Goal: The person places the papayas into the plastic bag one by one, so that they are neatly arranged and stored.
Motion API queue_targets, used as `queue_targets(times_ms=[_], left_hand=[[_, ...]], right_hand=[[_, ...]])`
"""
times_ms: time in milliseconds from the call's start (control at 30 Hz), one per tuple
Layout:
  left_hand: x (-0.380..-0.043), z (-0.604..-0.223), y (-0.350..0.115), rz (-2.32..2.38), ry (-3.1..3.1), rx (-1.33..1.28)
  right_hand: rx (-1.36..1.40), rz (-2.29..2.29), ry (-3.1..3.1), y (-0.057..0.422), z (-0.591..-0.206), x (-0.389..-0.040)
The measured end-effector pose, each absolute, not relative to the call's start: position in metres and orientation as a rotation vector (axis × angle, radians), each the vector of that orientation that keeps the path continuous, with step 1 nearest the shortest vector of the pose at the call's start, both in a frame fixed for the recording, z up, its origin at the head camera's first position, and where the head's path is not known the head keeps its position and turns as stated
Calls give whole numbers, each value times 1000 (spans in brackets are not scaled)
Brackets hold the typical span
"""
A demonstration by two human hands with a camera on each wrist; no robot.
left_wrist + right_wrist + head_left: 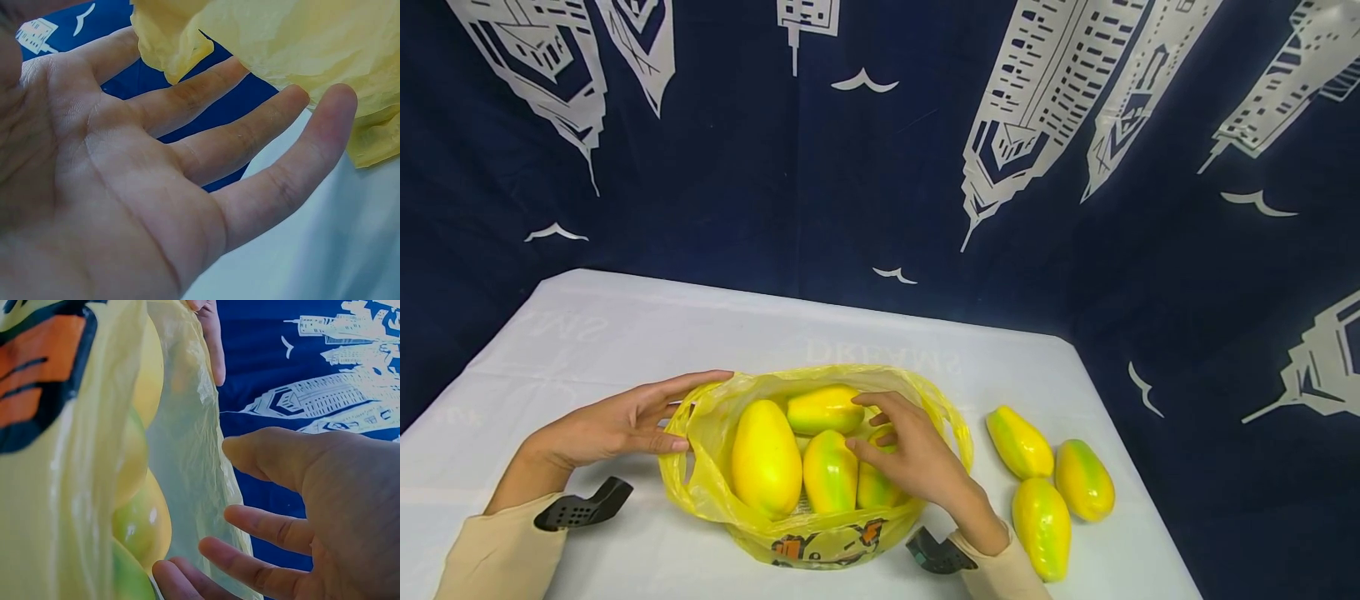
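Note:
A yellow plastic bag (752,533) stands with its mouth spread wide, and several glossy yellow mango-like fruits (766,458) lie inside, some with green streaks. My left hand (617,421) is at the bag's left side, its thumb over the loop handle. In the left wrist view the fingers (269,187) are long and spread, with fingertips against the plastic. Over the right part of the mouth reaches my right hand (917,450), fingers loosely bent above a partly hidden fruit (876,487). The right wrist view shows these fingers (281,534) apart, holding nothing.
Three more yellow-green fruits (1042,525) lie together on the white tablecloth (625,308), right of the bag. A dark blue cloth (737,208) with white building prints hangs behind and to the right of the table.

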State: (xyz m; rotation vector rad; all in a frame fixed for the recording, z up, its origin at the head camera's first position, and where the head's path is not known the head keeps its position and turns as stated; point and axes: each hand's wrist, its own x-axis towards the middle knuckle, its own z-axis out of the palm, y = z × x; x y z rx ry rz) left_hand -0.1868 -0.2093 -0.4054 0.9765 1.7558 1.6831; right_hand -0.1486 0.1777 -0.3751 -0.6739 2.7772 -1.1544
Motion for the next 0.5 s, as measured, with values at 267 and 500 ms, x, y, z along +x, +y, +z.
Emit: queue_targets(times_ms=[267,500], left_hand=[[-187,-405,-209,1692,1735,996],[-186,-404,-209,1687,1735,995]], right_hand=[[-698,-1194,2785,184,-373,-147],[-698,-1203,2782,191,-370,-147]])
